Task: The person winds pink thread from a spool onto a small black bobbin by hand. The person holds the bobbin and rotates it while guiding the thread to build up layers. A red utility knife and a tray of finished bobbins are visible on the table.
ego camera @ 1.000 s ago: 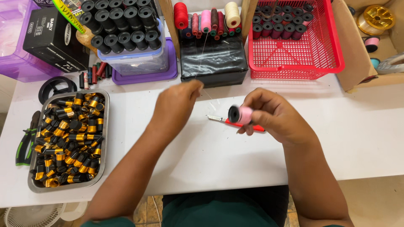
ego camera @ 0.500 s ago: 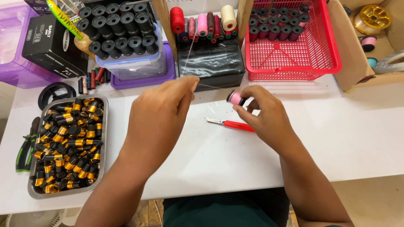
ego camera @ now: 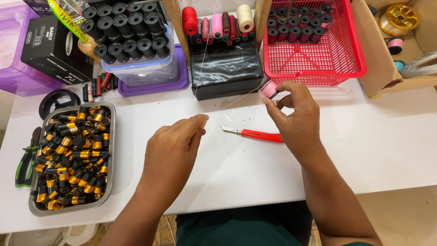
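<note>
My right hand (ego camera: 296, 114) grips a small pink-wound spool (ego camera: 268, 89) just in front of the red basket (ego camera: 346, 68). A thin pale thread (ego camera: 236, 101) runs from that spool down-left to my left hand (ego camera: 175, 146), whose fingertips pinch its end over the white table (ego camera: 227, 159). A red-handled cutter (ego camera: 257, 134) lies flat on the table between both hands, closer to my right wrist.
A metal tray (ego camera: 109, 159) of several black-and-gold spools sits at the left, with green-handled pliers (ego camera: 25, 159) beside it. Behind stand a clear tub of black spools (ego camera: 136, 68), a black block (ego camera: 225, 68) bearing coloured thread cones, and black boxes (ego camera: 52, 50).
My left hand has drawn back toward me and to the left, pulling the thread out. My right hand has lifted the pink spool farther away, toward the red basket.
</note>
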